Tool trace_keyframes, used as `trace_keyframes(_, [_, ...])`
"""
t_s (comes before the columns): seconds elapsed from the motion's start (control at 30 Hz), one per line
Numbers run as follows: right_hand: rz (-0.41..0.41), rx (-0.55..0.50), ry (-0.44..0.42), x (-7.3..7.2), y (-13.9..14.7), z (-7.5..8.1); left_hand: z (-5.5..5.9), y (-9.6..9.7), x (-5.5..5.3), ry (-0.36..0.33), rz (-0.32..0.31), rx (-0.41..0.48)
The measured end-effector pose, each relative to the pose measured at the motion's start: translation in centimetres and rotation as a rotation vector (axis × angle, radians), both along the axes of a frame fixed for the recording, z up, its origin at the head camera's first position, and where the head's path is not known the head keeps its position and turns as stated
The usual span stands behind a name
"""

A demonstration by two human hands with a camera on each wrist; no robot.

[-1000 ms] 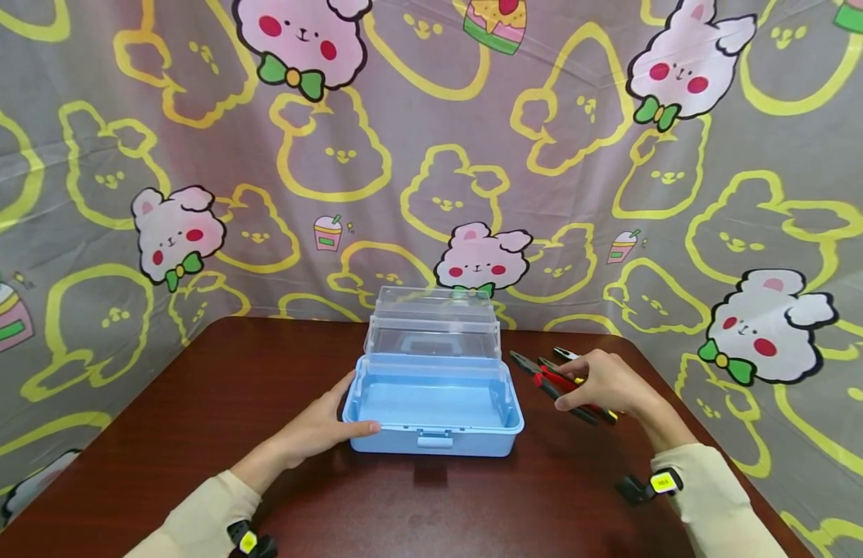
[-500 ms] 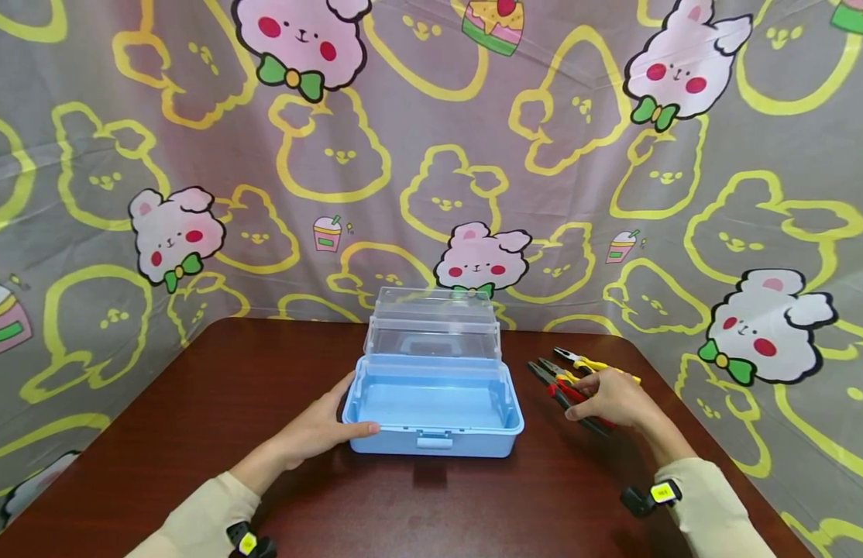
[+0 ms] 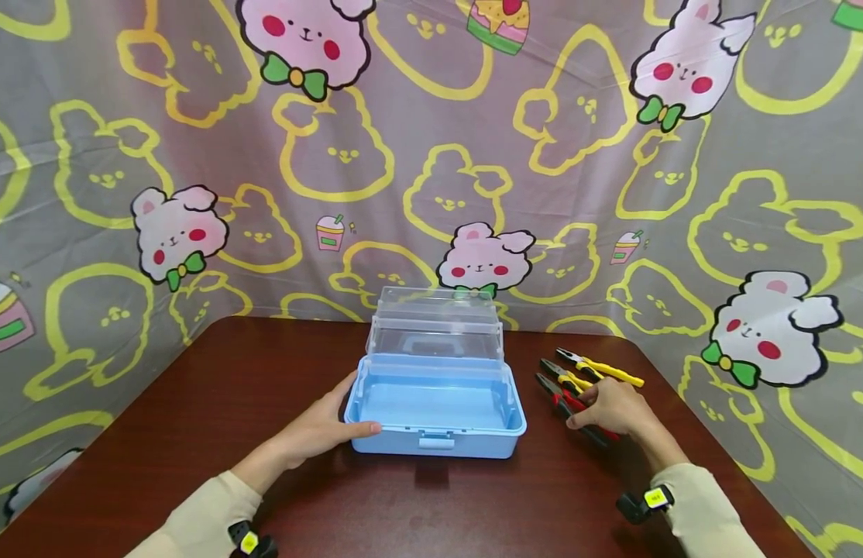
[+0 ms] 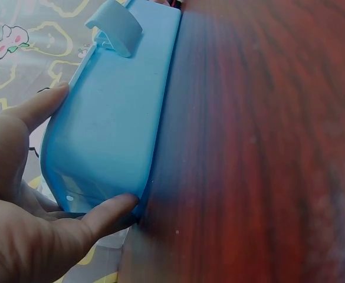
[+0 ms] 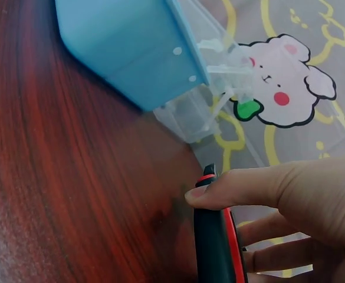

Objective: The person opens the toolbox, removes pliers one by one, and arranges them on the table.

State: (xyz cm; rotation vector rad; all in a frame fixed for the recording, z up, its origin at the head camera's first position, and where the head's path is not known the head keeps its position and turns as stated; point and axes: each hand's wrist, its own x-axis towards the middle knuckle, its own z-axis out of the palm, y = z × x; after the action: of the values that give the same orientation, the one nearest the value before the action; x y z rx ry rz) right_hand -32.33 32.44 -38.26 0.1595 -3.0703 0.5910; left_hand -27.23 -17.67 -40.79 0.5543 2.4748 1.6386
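Note:
In the head view a light-blue toolbox (image 3: pixel 473 445) stands unfolded, its clear trays (image 3: pixel 434 337) raised at the back and its base bare inside. My left hand (image 3: pixel 309 434) grips its near left corner, thumb over the front rim; the left wrist view shows another finger low on the blue wall (image 4: pixel 113 112). To the right of the box, my right hand (image 3: pixel 616 407) pinches pliers with black-and-red handles (image 5: pixel 210 247), their dark nose (image 3: pixel 545 383) pointing to the back left. Its thumb presses one handle, and the remaining fingers sit on the far side.
Two more pliers lie just behind the held ones: one with yellow handles (image 3: pixel 616 373) at the back, one with a yellow grip (image 3: pixel 574 381) between. The dark red wooden table (image 3: pixel 264 372) ends at a patterned cloth (image 3: pixel 403 155) behind and at the sides.
My right hand has carried the black-and-red pliers a little right and toward me, uncovering the two yellow-handled pliers behind. My left hand and the toolbox have stayed put.

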Motion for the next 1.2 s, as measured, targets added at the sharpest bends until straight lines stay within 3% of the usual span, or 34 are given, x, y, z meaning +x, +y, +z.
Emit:
trace_keyframes(0.3, [-0.020,0.074,-0.029,0.2,0.1,-0.6,-0.5,0.2,0.0,-0.011,-0.014,0.006])
trace_keyframes(0.7, [-0.082,0.171,-0.088,0.9,-1.5,-0.3,-0.1,0.1,0.2,-0.010,-0.009,0.006])
trace_keyframes(1.0, [-0.064,0.206,-0.089,0.5,-2.2,-0.4,-0.2,-0.2,0.2,-0.031,0.016,-0.013])
trace_keyframes(1.2, [-0.025,0.273,-0.100,1.2,-2.5,0.3,-0.1,0.1,-0.1,-0.010,-0.011,-0.001])
